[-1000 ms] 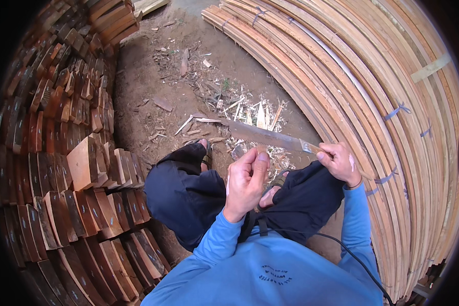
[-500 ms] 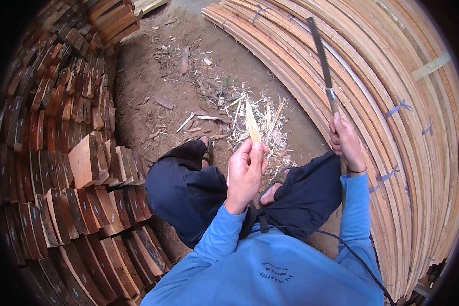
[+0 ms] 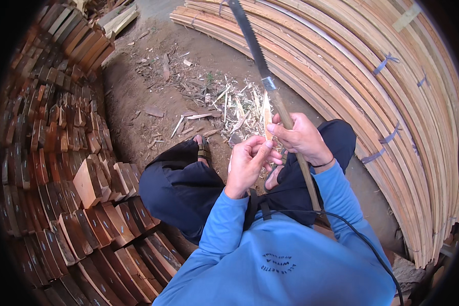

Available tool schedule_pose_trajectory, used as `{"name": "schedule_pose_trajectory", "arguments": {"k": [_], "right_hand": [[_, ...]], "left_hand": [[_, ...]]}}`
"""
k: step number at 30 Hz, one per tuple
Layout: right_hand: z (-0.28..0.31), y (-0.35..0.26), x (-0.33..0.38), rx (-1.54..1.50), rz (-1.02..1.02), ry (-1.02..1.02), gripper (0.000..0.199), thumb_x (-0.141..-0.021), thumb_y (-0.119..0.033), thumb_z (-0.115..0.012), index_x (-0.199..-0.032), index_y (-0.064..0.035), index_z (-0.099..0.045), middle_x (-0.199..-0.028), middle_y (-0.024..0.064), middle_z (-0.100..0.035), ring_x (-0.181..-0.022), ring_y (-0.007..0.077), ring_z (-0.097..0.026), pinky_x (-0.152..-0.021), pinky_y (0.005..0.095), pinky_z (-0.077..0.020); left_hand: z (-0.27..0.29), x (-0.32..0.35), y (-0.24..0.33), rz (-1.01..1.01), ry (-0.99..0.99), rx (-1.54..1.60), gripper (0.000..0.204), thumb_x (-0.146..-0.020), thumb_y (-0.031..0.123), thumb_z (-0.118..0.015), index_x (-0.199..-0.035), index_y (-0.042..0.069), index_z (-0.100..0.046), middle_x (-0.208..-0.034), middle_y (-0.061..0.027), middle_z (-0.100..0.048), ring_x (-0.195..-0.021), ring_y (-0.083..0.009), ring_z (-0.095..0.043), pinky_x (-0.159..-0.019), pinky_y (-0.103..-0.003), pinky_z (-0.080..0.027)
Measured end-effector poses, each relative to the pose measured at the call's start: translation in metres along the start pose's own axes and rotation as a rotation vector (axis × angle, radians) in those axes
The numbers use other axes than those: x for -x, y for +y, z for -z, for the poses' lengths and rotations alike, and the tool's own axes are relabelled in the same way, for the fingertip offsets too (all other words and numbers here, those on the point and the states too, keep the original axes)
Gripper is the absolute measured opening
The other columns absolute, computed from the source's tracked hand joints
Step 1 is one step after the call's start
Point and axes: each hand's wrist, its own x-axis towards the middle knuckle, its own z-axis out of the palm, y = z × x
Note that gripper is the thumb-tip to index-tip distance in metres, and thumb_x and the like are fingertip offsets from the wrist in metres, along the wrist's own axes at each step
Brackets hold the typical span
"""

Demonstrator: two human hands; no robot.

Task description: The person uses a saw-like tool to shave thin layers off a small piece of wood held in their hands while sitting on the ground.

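Note:
My right hand (image 3: 304,138) is wrapped round the long wooden handle of a saw (image 3: 281,108). Its dark toothed blade tilts up and to the left, away from me. Close beside it, my left hand (image 3: 251,162) is closed with thumb and fingertips on the lower end of a pale, pointed piece of wood (image 3: 267,116), whose tip points away from me. The right fingertips are at this piece too, just above the left thumb; whether they grip it I cannot tell. The saw handle's lower end reaches back toward my waist.
Wood shavings (image 3: 244,109) and offcuts litter the dirt ground (image 3: 132,97) past my feet. Stacked wooden blocks (image 3: 41,178) rise along the left. Long bundled strips of wood (image 3: 336,66), tied with blue bands, lie on the right. A black cable (image 3: 362,235) crosses my blue shirt.
My right hand has brought the saw leftward and down, in beside the left hand. The pointed wood piece has shifted slightly right and stands more upright. The view has turned a little.

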Motion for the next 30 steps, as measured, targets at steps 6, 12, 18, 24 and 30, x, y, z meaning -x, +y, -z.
{"name": "schedule_pose_trajectory", "arguments": {"k": [6, 12, 18, 24, 30], "right_hand": [[0.005, 0.001, -0.005, 0.071, 0.062, -0.110, 0.032, -0.094, -0.033, -0.074, -0.092, -0.0019, -0.066, -0.066, -0.0034, -0.056, -0.053, 0.0035, -0.048, -0.046, 0.0252, -0.0367], [0.015, 0.001, -0.009, 0.219, -0.047, -0.335, 0.035, -0.094, -0.036, -0.075, -0.091, -0.0038, -0.063, -0.062, -0.0063, -0.048, -0.048, 0.0026, -0.040, -0.042, 0.0230, -0.0306], [0.013, 0.002, -0.011, 0.342, -0.054, -0.438, 0.039, -0.095, -0.043, -0.072, -0.093, -0.0046, -0.065, -0.066, -0.0062, -0.050, -0.053, 0.0026, -0.042, -0.045, 0.0234, -0.0307], [0.014, -0.007, -0.002, 0.100, -0.147, -0.306, 0.037, -0.099, -0.039, -0.068, -0.109, -0.0037, -0.066, -0.073, -0.0010, -0.062, -0.052, 0.0004, -0.040, -0.043, 0.0221, -0.0288], [0.009, -0.010, 0.008, 0.077, 0.119, -0.147, 0.027, -0.103, -0.025, -0.062, -0.113, 0.0004, -0.062, -0.078, 0.0037, -0.068, -0.050, -0.0009, -0.037, -0.042, 0.0183, -0.0253]], "left_hand": [[-0.008, 0.005, 0.014, -0.021, 0.064, -0.144, 0.031, -0.108, 0.026, -0.051, -0.116, -0.002, -0.062, -0.089, -0.0076, -0.071, -0.080, -0.0143, -0.071, -0.061, -0.024, -0.055], [0.016, 0.006, 0.036, -0.110, 0.246, -0.085, 0.023, -0.106, 0.023, -0.058, -0.115, 0.003, -0.061, -0.079, 0.0037, -0.060, -0.062, -0.0001, -0.047, -0.051, -0.017, -0.035], [0.015, 0.003, 0.034, 0.032, 0.199, -0.134, 0.017, -0.104, 0.020, -0.061, -0.102, 0.003, -0.062, -0.074, 0.0023, -0.064, -0.057, -0.0004, -0.049, -0.048, -0.017, -0.033], [0.023, 0.004, 0.029, -0.227, 0.399, 0.030, 0.020, -0.104, 0.017, -0.061, -0.102, -0.003, -0.063, -0.079, -0.0088, -0.070, -0.063, -0.0110, -0.066, -0.050, -0.021, -0.050], [0.011, 0.005, 0.028, -0.233, 0.404, 0.101, 0.015, -0.101, 0.011, -0.064, -0.104, -0.004, -0.063, -0.088, -0.0160, -0.073, -0.072, -0.0177, -0.073, -0.060, -0.025, -0.060]]}}
